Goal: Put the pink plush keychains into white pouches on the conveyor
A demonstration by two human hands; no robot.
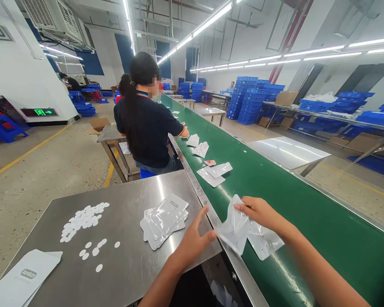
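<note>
My right hand (259,212) is closed on the upper edge of a silvery plastic pouch (235,232), which hangs tilted over the near side of the green belt. Another pouch (265,242) lies on the belt just below that hand. My left hand (196,236) holds nothing; its thumb and fingers are apart, close to the pouch's left side above the table edge. Beside my left hand, a loose stack of pouches (166,215) rests on the metal table (128,238). White round discs (85,219) lie farther left, several of them scattered singly.
More white pouches (22,279) lie at the table's near left corner. Along the green conveyor belt (294,204) are other pouches (214,172) and a small red packet (210,163). A co-worker (147,123) sits ahead on the left side. Blue crates (249,100) stand beyond the belt.
</note>
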